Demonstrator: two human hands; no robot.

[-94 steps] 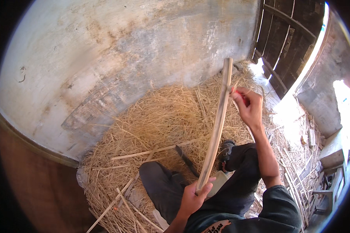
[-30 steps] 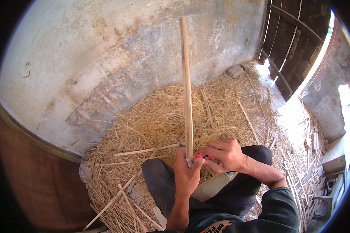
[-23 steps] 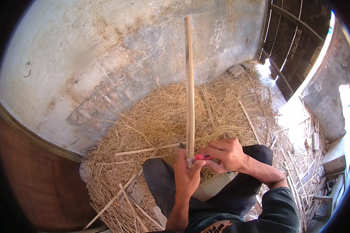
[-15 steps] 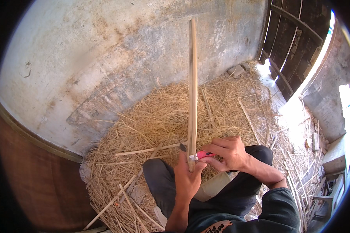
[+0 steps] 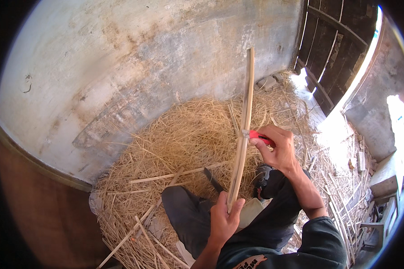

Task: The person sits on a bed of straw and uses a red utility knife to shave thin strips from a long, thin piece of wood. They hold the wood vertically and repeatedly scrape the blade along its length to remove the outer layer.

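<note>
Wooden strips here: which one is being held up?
The long wooden strip with its lower end in the left hand and a red tool in the right hand set against it. The other strips lie on the straw-strewn floor.

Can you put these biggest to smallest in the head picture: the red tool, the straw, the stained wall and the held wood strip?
1. Stained wall
2. Straw
3. Held wood strip
4. Red tool, partly hidden by the right hand
</note>
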